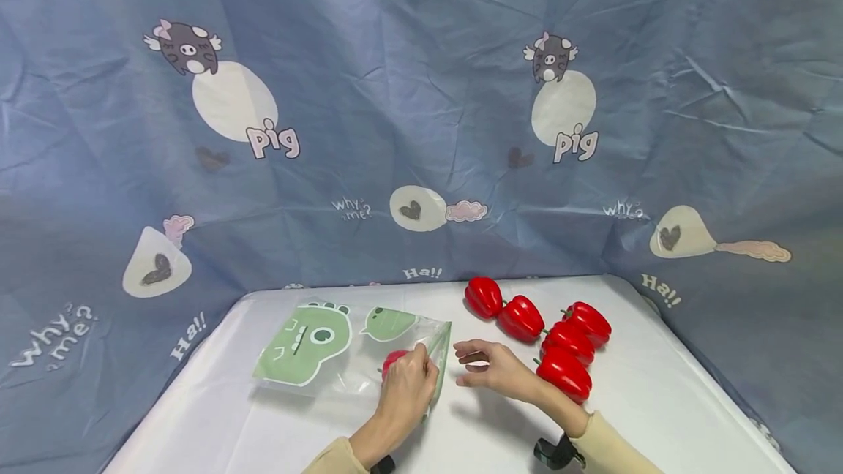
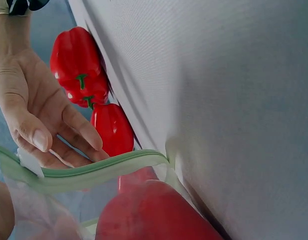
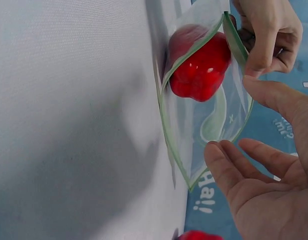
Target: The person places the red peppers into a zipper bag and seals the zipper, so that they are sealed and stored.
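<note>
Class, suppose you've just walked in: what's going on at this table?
A person's left hand grips a clear bag near its open mouth. One red pepper lies inside it. The right hand, holding nothing, is beside the opening. Five more peppers lie on the white table, over to the right.

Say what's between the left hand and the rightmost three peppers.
Head view: the bag's green edge, then the right hand, lie between the left hand and those peppers.
</note>
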Demonstrator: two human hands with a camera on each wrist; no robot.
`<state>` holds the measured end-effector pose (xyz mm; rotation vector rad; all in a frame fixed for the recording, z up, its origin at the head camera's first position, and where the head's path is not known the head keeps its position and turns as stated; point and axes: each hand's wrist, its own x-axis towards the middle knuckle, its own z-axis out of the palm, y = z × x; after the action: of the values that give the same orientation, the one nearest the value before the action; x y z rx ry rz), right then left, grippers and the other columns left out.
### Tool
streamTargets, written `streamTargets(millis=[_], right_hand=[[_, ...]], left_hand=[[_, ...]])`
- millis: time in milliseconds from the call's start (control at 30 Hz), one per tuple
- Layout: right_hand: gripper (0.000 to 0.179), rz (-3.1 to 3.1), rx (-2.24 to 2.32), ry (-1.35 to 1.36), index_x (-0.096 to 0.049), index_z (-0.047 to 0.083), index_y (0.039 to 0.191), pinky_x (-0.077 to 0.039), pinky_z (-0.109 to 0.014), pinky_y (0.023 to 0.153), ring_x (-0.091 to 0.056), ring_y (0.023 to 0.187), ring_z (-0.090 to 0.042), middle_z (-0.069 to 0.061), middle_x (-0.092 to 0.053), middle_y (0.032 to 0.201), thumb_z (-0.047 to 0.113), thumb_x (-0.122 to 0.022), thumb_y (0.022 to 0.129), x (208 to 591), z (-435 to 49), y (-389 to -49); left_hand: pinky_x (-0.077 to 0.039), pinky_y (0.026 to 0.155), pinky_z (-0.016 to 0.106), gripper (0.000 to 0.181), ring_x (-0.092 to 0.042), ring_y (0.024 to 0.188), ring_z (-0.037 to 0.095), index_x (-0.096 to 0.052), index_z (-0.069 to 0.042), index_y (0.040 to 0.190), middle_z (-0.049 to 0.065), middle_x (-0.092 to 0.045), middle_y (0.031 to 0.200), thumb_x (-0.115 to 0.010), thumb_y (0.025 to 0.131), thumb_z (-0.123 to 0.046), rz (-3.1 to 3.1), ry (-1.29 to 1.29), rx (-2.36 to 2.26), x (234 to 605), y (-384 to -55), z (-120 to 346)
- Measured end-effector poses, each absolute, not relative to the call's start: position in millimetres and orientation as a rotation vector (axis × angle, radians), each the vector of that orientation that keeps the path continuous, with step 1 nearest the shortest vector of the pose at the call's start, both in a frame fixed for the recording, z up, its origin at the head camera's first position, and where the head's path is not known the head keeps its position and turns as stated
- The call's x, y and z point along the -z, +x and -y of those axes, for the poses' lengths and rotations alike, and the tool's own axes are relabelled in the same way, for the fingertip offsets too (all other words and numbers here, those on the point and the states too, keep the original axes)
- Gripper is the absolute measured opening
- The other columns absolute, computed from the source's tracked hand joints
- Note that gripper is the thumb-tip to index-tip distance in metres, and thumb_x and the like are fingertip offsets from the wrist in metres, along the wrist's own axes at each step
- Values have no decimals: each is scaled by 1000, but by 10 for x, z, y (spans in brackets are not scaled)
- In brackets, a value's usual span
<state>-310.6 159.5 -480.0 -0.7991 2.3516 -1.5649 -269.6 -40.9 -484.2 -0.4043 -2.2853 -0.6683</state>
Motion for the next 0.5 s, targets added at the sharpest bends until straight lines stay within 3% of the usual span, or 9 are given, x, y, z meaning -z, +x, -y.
streamTargets(millis=[500], right_hand=[[54,-2392,1569,-784,-55,5,130,-50,-38,94,-58,117,-39,-18,-60,127,17,-76,81,4671,-1793,-3014]], left_hand=[[-33,43,22,27,-40,47,7,-44,-14,64,-5,-47,51,-65,73,0,2296,-396,705,4831,-2698,415]])
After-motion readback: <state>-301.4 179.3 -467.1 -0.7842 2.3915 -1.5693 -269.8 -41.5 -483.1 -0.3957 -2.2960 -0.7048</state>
